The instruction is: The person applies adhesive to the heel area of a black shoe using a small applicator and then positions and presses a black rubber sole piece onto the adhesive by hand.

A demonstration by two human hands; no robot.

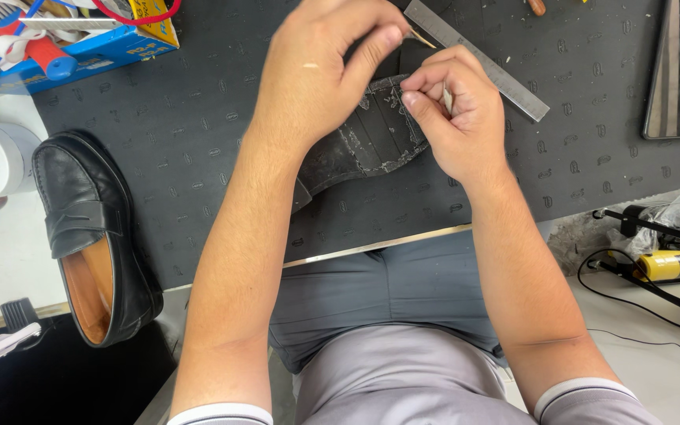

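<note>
The left hand (pixel 316 71) and the right hand (pixel 454 118) meet over an upturned black shoe (pixel 364 145) that lies sole-up on the dark rubber mat (pixel 198 134). The shoe's long axis runs on a slant, from its lower end near the mat's front edge up and to the right, where its far end is hidden under the two hands; which end is the toe cannot be told for sure. The left hand is curled over the shoe's upper end, thumb pressed forward, and a thin pointed tool (pixel 420 38) sticks out past its thumb tip, pointing right. The right hand is clenched in a pinch on the sole's edge, thumb against forefinger, with a small pale piece showing between the fingers.

A steel ruler (pixel 482 63) lies slanted on the mat just beyond the right hand. A second black loafer (pixel 92 236) stands upright at the mat's left edge, its tan lining showing. A blue box (pixel 96 43) of tools sits at the upper left.
</note>
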